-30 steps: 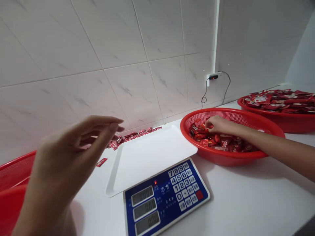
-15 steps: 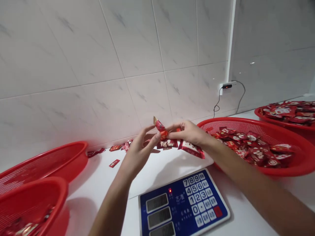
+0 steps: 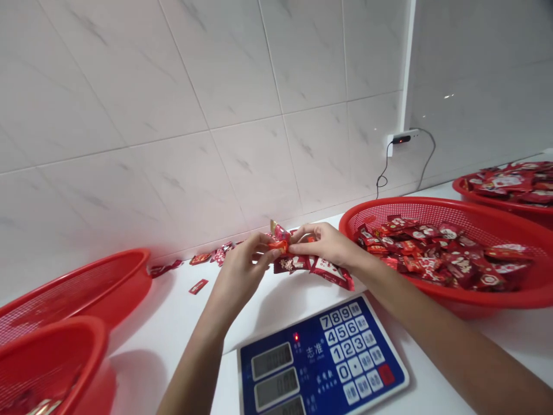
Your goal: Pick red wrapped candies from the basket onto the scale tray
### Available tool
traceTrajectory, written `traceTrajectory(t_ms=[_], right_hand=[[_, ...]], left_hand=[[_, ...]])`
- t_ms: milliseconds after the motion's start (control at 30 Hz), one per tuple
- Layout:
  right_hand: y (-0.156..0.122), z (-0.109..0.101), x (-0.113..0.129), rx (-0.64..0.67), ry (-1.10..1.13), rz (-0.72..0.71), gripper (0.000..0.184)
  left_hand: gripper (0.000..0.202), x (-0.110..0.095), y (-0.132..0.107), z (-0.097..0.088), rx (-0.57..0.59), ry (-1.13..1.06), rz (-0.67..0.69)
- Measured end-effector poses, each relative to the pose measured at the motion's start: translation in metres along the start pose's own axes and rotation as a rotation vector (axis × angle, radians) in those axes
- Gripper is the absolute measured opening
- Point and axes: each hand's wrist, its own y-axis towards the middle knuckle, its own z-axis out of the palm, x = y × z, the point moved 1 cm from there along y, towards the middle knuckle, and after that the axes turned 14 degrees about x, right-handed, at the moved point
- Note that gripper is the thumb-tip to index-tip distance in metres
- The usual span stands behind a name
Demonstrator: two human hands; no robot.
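Note:
My left hand [image 3: 248,262] is closed, its thumb and fingertips on a small orange-red wrapped packet [image 3: 280,246]. From the other side my right hand [image 3: 322,245] pinches the same packet. Just behind it, a red packet with a gold end [image 3: 279,229] stands up between the hands. Below my right hand are a dark red packet with pale print [image 3: 291,264] and a larger red and white packet [image 3: 332,272]; I cannot tell whether the fingers hold these. The hands are above the white plate of a blue digital scale [image 3: 319,357].
Red plastic baskets stand on both sides: a full one [image 3: 391,202] near right, another [image 3: 460,187] behind it, and two [image 3: 142,262] [image 3: 97,331] on the left. Loose packets [image 3: 199,286] lie along the tiled wall [image 3: 242,161]. A socket strip [image 3: 401,138] with a cable hangs there.
My left fingers have closed in on the orange-red packet, and the gold-ended packet sits lower. The view has shifted slightly.

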Motion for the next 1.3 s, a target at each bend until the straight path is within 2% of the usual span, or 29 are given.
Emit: traceTrajectory(t_ms=[133, 233, 333, 400, 433, 600, 700, 800, 867, 967, 1067, 1167, 1233, 1300], right_hand=[[0.001, -0.006, -0.004, -0.024, -0.149, 0.021, 0.012], [0.001, -0.006, -0.002, 0.042, -0.257, 0.023, 0.015], [-0.003, -0.005, 0.005, -0.127, -0.355, 0.029, 0.018], [-0.008, -0.005, 0.013, -0.241, -0.354, 0.018, 0.019], [-0.010, -0.004, 0.018, -0.257, -0.326, 0.007, 0.020], [-0.020, -0.002, 0.034, -0.228, -0.170, -0.101, 0.023], [-0.021, -0.001, 0.033, -0.201, -0.152, -0.129, 0.023], [-0.021, -0.001, 0.032, -0.209, -0.174, -0.129, 0.023], [-0.021, 0.000, 0.033, -0.229, -0.187, -0.129, 0.022], [-0.022, -0.001, 0.035, -0.252, -0.179, -0.138, 0.022], [-0.020, -0.002, 0.034, -0.270, -0.158, -0.153, 0.020], [-0.018, 0.000, 0.032, -0.343, -0.119, -0.240, 0.018], [-0.018, 0.003, 0.032, -0.455, -0.121, -0.346, 0.017], [-0.019, 0.009, 0.033, -0.571, -0.165, -0.436, 0.015]], left_hand=[[0.031, 0.009, -0.005, -0.018, -0.084, 0.134, -0.050], [0.031, 0.017, -0.007, -0.023, 0.004, 0.243, -0.077], [0.024, 0.019, -0.006, -0.021, 0.009, 0.249, -0.090], [0.023, 0.015, -0.007, -0.021, -0.039, 0.231, -0.087], [0.025, 0.011, -0.009, -0.022, -0.054, 0.214, -0.078], [0.026, -0.011, -0.019, -0.028, -0.094, 0.181, -0.012], [0.023, -0.015, -0.019, -0.015, 0.061, 0.237, 0.029], [0.018, -0.013, -0.014, 0.008, 0.256, 0.422, 0.023], [0.014, -0.010, -0.010, 0.023, 0.307, 0.516, 0.030], [0.011, -0.005, -0.004, 0.035, 0.239, 0.541, 0.011], [0.012, -0.005, -0.002, 0.032, 0.095, 0.544, -0.037], [0.015, -0.014, -0.006, 0.022, 0.021, 0.415, 0.019], [0.017, -0.025, -0.013, 0.019, 0.093, 0.212, 0.109], [0.019, -0.038, -0.022, 0.021, 0.219, 0.021, 0.187]])
